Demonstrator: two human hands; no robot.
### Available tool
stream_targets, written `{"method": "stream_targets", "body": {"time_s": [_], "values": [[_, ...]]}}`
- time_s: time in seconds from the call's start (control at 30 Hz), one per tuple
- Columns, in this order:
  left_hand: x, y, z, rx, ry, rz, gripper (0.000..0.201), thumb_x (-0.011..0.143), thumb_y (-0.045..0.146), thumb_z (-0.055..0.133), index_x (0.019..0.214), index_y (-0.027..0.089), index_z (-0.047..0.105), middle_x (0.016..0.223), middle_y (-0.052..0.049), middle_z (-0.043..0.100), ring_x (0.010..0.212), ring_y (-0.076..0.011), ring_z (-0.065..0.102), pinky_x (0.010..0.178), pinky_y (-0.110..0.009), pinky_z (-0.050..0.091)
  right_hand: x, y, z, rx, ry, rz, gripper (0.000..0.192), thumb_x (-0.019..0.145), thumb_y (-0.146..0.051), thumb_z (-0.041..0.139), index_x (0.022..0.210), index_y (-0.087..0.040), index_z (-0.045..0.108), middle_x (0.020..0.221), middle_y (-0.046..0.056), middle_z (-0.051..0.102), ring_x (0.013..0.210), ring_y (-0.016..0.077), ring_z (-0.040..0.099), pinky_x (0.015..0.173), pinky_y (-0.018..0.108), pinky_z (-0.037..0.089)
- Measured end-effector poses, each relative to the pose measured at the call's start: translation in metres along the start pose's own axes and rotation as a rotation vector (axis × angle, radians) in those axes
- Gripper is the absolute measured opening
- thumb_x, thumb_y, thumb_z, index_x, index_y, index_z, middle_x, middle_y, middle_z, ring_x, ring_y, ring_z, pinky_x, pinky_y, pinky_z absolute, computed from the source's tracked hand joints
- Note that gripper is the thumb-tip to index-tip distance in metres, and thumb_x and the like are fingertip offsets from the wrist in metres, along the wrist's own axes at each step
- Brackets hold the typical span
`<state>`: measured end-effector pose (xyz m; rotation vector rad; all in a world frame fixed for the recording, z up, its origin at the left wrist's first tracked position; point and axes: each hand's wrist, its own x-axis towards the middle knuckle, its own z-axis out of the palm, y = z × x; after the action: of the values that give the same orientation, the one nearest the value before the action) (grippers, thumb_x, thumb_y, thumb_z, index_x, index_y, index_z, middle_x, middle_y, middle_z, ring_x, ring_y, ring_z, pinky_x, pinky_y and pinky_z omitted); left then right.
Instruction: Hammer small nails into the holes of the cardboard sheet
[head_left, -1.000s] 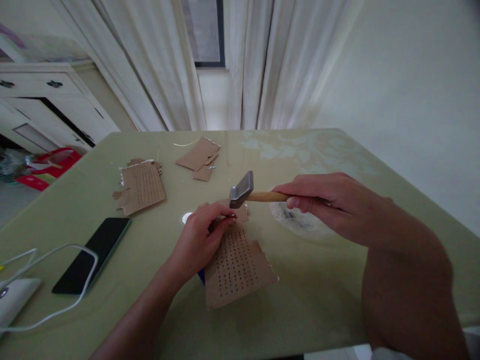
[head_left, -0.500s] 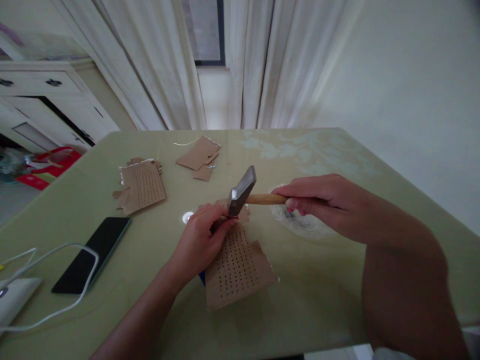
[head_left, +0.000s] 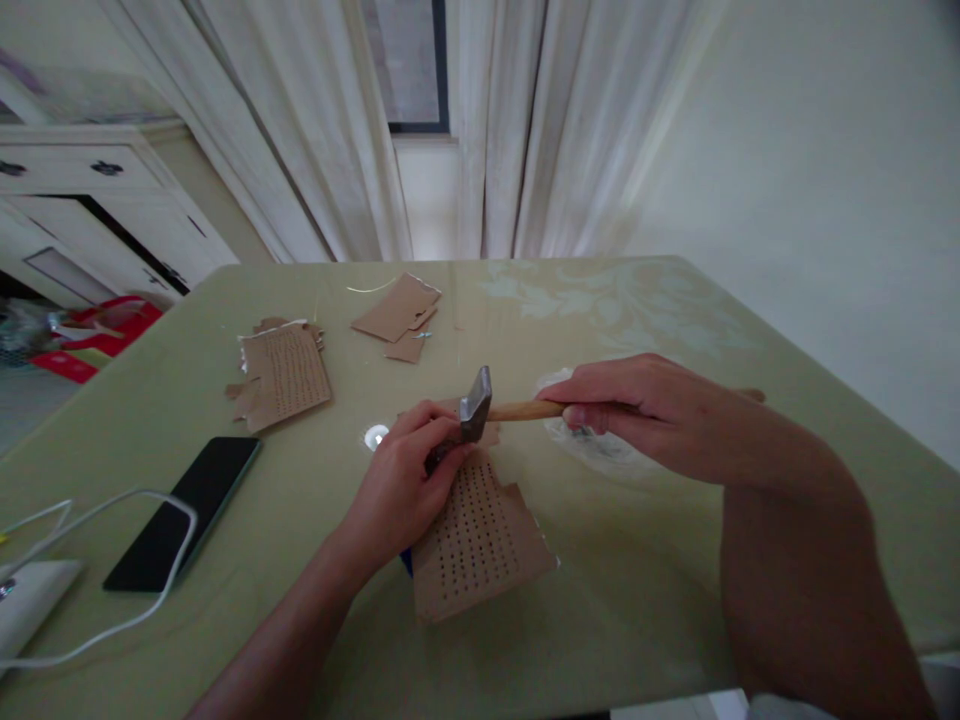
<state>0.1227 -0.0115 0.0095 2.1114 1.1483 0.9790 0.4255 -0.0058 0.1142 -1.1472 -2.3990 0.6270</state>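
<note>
My right hand [head_left: 645, 412] is wrapped round the wooden handle of a hammer [head_left: 517, 411], with the metal head tilted at the fingertips of my left hand [head_left: 405, 475]. The left fingers are closed in a pinch; what they hold is hidden behind the fingers and the hammer head. Below them is a piece of brown cardboard [head_left: 484, 540] punched with rows of small holes, its right edge torn. Something blue [head_left: 406, 560] peeks out under the cardboard's left edge.
To the left lie a phone [head_left: 184, 515], a white cable [head_left: 196, 530] and another punched cardboard piece [head_left: 285, 375]. Plain cardboard scraps [head_left: 397, 308] lie farther back on the table [head_left: 637, 600]. Clear crumpled plastic [head_left: 600, 450] sits beneath my right hand.
The hammer head has come down and turned more upright beside my left fingertips. My left hand and the cardboard have stayed almost in place.
</note>
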Motion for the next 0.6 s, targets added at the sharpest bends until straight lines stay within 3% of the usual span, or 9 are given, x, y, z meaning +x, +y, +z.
{"method": "stream_targets", "body": {"time_s": [0.13, 0.33, 0.47, 0.6], "values": [[0.0000, 0.0008, 0.0000, 0.006, 0.010, -0.002, 0.014, 0.106, 0.024, 0.068, 0.097, 0.023, 0.077, 0.108, -0.006, 0.072, 0.099, -0.0235, 0.071, 0.089, -0.039, 0.057, -0.0010, -0.0003, -0.0036, 0.026, 0.039, 0.007, 0.034, 0.110, -0.034, 0.062, 0.134, -0.025, 0.085, 0.107, 0.004, 0.088, 0.090, 0.0220, 0.080, 0.084, 0.032, 0.057], [-0.0010, 0.0002, -0.0007, 0.042, -0.027, -0.004, 0.012, 0.105, 0.022, 0.067, 0.097, 0.023, 0.076, 0.115, -0.007, 0.073, 0.106, -0.0256, 0.071, 0.092, -0.042, 0.057, 0.0009, 0.0012, 0.0007, 0.007, -0.055, 0.021, 0.033, 0.107, -0.034, 0.064, 0.130, -0.025, 0.086, 0.109, 0.006, 0.088, 0.092, 0.0236, 0.080, 0.086, 0.035, 0.056], [-0.0027, 0.0000, 0.0000, 0.092, -0.027, -0.002, 0.013, 0.105, 0.025, 0.067, 0.095, 0.022, 0.075, 0.112, -0.008, 0.072, 0.105, -0.0267, 0.070, 0.095, -0.045, 0.057, 0.0007, 0.0021, -0.0010, 0.045, -0.026, 0.053, 0.037, 0.108, -0.036, 0.062, 0.135, -0.022, 0.084, 0.109, 0.006, 0.087, 0.092, 0.0231, 0.079, 0.084, 0.034, 0.056], [-0.0034, 0.0026, 0.0003, 0.127, -0.033, -0.023, 0.006, 0.103, 0.026, 0.071, 0.105, 0.023, 0.075, 0.116, -0.008, 0.071, 0.107, -0.0278, 0.070, 0.095, -0.045, 0.058, 0.0038, 0.0055, -0.0008, 0.085, -0.065, 0.073, 0.037, 0.109, -0.037, 0.062, 0.133, -0.022, 0.085, 0.106, 0.006, 0.087, 0.090, 0.0229, 0.078, 0.082, 0.034, 0.056]]}}
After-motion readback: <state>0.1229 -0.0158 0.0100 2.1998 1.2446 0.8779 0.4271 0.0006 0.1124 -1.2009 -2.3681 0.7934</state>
